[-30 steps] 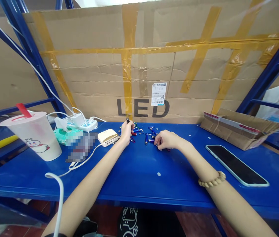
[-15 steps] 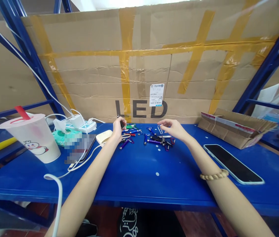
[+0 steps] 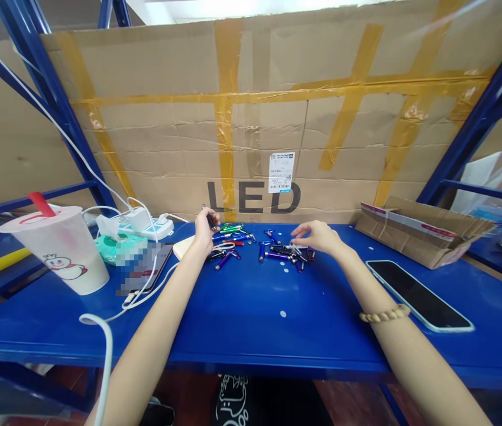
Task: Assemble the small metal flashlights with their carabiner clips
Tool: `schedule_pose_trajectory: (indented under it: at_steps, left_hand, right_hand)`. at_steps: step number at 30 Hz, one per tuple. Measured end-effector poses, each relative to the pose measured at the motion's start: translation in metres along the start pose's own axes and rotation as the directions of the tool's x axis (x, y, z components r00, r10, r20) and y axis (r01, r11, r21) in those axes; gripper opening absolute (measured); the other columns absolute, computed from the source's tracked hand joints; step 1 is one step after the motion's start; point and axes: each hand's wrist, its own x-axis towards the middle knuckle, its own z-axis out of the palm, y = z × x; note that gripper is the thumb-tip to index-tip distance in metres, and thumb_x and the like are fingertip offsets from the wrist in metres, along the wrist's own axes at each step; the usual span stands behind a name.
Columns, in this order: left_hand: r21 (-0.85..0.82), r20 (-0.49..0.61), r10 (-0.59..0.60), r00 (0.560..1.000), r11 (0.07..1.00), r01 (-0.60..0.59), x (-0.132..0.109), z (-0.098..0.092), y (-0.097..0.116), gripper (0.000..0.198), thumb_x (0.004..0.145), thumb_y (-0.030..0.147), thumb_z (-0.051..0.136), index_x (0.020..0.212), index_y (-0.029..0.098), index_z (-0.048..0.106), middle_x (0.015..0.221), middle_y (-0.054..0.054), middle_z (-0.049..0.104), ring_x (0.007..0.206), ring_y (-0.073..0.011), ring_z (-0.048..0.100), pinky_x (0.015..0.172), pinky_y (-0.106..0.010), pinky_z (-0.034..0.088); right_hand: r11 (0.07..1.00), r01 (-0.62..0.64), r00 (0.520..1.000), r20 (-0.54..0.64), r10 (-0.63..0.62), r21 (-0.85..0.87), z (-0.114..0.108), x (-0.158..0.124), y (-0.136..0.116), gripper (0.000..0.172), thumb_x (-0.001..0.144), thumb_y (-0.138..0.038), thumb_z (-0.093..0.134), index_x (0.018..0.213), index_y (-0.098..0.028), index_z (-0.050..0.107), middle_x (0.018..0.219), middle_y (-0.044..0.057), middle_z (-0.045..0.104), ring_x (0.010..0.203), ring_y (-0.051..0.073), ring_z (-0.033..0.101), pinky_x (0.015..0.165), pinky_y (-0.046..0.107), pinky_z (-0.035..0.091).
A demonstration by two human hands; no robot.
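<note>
My left hand [image 3: 206, 229] is closed around a small black torch [image 3: 210, 222], lifted above the left group of torches. That group holds green torches [image 3: 232, 228], blue ones, a red one and a purple torch [image 3: 224, 260] with a clip. My right hand [image 3: 318, 238] hovers at the right group, thumb and fingertips apart, nothing visible between them. Just below its fingertips lies a silver carabiner clip [image 3: 294, 248]. Around it lie blue torches [image 3: 262, 252], a purple torch [image 3: 277, 255] and black ones, partly overlapping.
On the left stand a paper cup [image 3: 67, 254] with a red straw, a wet-wipe pack [image 3: 120, 245], a power strip [image 3: 162, 225], cables and a phone [image 3: 155, 269]. Rightward lie another phone [image 3: 419, 294] and an open cardboard box [image 3: 419, 234]. Behind rises a taped cardboard sheet [image 3: 180, 142].
My left hand has moved slightly left, with the black torch in it. The silver clip at my right fingertips has come down onto the right group, and the fingers have come off it.
</note>
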Motion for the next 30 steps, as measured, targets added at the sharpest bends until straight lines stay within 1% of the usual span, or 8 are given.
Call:
schedule_pose_trajectory:
  at_steps: [1,3,5,11,17,21,26,30]
  left_hand:
    - [0.002,0.000,-0.003,1.000,1.000,0.003,0.000,0.000,0.000,0.008,0.057,0.021,0.047,0.055,0.017,0.041,0.049,0.004,0.045,0.043,-0.0071,0.040,0.039,-0.019,0.030]
    - [0.012,0.005,-0.013,1.000,1.000,0.013,-0.001,0.002,-0.001,0.008,0.057,0.021,0.047,0.055,0.018,0.041,0.048,0.003,0.045,0.043,-0.0073,0.040,0.039,-0.019,0.030]
    - [0.022,0.010,-0.021,1.000,1.000,0.021,-0.002,0.003,-0.001,0.008,0.057,0.021,0.047,0.055,0.018,0.041,0.048,0.003,0.044,0.043,-0.0075,0.040,0.038,-0.019,0.029]
    - [0.042,0.013,-0.022,1.000,0.999,0.021,-0.003,0.004,-0.004,0.008,0.057,0.022,0.048,0.054,0.017,0.042,0.048,0.003,0.045,0.042,-0.0071,0.039,0.039,-0.019,0.030]
    - [0.060,0.039,-0.048,0.998,0.997,0.046,-0.004,0.005,-0.006,0.008,0.058,0.022,0.048,0.055,0.017,0.042,0.047,0.003,0.045,0.041,-0.0072,0.039,0.038,-0.019,0.029]
    - [0.073,0.084,-0.066,0.994,0.995,0.060,-0.005,0.006,-0.009,0.008,0.058,0.022,0.048,0.057,0.017,0.042,0.048,0.002,0.047,0.042,-0.0074,0.040,0.037,-0.018,0.029]
    - [0.094,0.120,-0.085,0.989,0.993,0.074,-0.005,0.006,-0.011,0.009,0.059,0.023,0.049,0.057,0.017,0.042,0.048,0.002,0.047,0.042,-0.0076,0.040,0.037,-0.018,0.029]
    - [0.111,0.121,-0.094,0.988,0.991,0.080,-0.006,0.007,-0.011,0.009,0.060,0.023,0.048,0.057,0.017,0.042,0.048,0.002,0.047,0.042,-0.0074,0.040,0.038,-0.018,0.029]
  right_hand:
    - [1.000,-0.003,0.995,0.104,0.002,0.010,-0.001,-0.002,-0.001,0.017,0.060,-0.033,0.066,0.075,-0.025,0.071,0.077,-0.002,0.071,0.073,0.016,0.064,0.057,0.023,0.047]
    - [0.998,-0.067,0.943,0.329,0.057,0.018,-0.002,-0.004,-0.002,0.016,0.052,-0.029,0.071,0.067,-0.023,0.071,0.067,0.000,0.069,0.063,0.015,0.064,0.049,0.022,0.047]
    - [0.990,-0.139,0.890,0.440,0.118,0.015,0.000,-0.004,-0.001,0.017,0.046,-0.020,0.072,0.063,-0.021,0.071,0.060,0.001,0.067,0.053,0.014,0.061,0.042,0.021,0.046]
    - [0.995,-0.095,0.948,0.308,0.078,0.040,0.010,0.000,0.002,0.018,0.050,-0.009,0.063,0.062,-0.018,0.070,0.049,-0.001,0.063,0.046,0.012,0.060,0.039,0.018,0.045]
    - [0.952,0.026,0.976,0.198,-0.090,0.306,0.003,0.004,0.003,0.025,0.059,-0.011,0.063,0.082,-0.016,0.071,0.074,0.003,0.071,0.056,0.011,0.062,0.044,0.018,0.049]
    - [0.910,0.111,0.972,0.149,-0.183,0.399,0.003,0.006,0.003,0.023,0.061,-0.012,0.064,0.083,-0.015,0.071,0.075,0.004,0.071,0.062,0.013,0.063,0.046,0.019,0.051]
    - [0.842,0.052,0.999,-0.019,-0.049,0.537,0.004,0.005,-0.003,0.028,0.064,-0.009,0.063,0.091,-0.013,0.068,0.078,0.006,0.069,0.065,0.013,0.064,0.053,0.021,0.055]
    - [0.737,0.041,0.990,-0.128,0.063,0.675,-0.002,0.003,-0.010,0.030,0.068,-0.011,0.062,0.098,-0.009,0.064,0.081,0.008,0.066,0.068,0.013,0.064,0.053,0.022,0.056]
